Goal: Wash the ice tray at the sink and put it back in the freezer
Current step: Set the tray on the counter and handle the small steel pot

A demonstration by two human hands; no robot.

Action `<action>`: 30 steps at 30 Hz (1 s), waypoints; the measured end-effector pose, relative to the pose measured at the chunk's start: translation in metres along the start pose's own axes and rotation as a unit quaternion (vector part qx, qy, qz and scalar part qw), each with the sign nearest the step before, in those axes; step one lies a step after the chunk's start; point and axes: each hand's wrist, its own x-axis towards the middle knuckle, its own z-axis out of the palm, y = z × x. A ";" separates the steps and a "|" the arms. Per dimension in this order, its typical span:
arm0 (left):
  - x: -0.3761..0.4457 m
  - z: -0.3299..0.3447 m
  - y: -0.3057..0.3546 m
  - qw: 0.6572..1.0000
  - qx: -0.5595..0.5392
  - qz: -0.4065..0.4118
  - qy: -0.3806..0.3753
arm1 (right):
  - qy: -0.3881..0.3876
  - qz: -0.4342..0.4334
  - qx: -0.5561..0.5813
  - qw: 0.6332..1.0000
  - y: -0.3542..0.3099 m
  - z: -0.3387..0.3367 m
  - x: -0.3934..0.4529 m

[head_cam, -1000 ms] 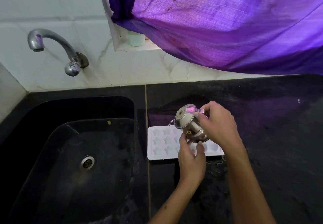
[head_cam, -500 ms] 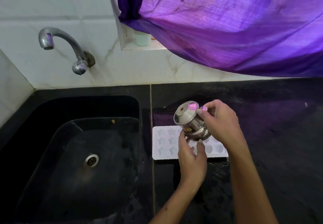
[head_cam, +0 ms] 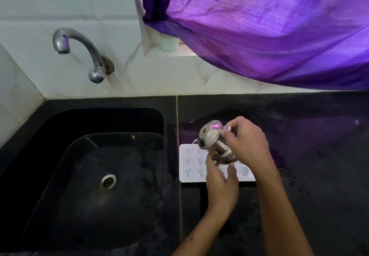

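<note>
Right hand [head_cam: 248, 142] has a firm grip on a small steel jug [head_cam: 214, 142], fingers wrapped round its handle side, and the jug is tipped over to the left with its mouth angled down. Left hand [head_cam: 221, 183] comes up from below, thumb and fingers spread and touching the jug's lower body, steadying it rather than clenching it. Right under the tilted jug sits the white ice tray [head_cam: 191, 164], flat on the black counter [head_cam: 309, 156], just right of the sink's edge, star-shaped cups facing up; its right half is partly hidden behind both hands. A thin glint shows at the jug's lip above the tray's far left corner, though whether it is water I cannot tell. Left of the tray, the black sink [head_cam: 65, 176] with its metal drain [head_cam: 107, 181]. Far back on the tiled wall, the curved tap [head_cam: 83, 52], and a purple curtain [head_cam: 269, 32] hangs over the far right.
</note>
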 end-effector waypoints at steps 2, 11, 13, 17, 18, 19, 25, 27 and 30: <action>0.000 0.000 -0.001 1.000 -0.003 -0.001 0.002 | -0.002 0.002 -0.002 1.000 0.000 0.000 0.000; 0.000 -0.001 -0.003 1.000 0.006 -0.004 0.002 | -0.014 0.003 0.004 1.000 0.003 0.002 0.002; -0.001 -0.001 -0.003 1.000 0.011 -0.003 0.006 | -0.021 0.008 0.019 1.000 0.007 0.001 0.002; -0.005 0.000 -0.003 1.000 0.020 0.000 0.018 | -0.045 0.035 0.087 0.995 0.016 -0.008 0.002; -0.006 0.001 -0.003 1.000 0.024 0.001 0.019 | -0.048 0.046 0.104 0.992 0.019 -0.011 0.002; -0.006 0.003 -0.002 0.999 0.027 0.001 0.020 | -0.049 0.054 0.119 0.990 0.022 -0.013 0.002; -0.013 0.018 0.001 0.999 0.044 0.015 0.011 | -0.025 0.064 0.164 0.984 0.047 -0.035 -0.006; -0.015 0.026 0.002 0.999 0.046 0.022 0.001 | -0.014 0.066 0.165 0.984 0.058 -0.044 -0.011; -0.021 0.044 0.004 0.998 0.051 0.023 -0.015 | 0.001 0.069 0.146 0.987 0.075 -0.060 -0.015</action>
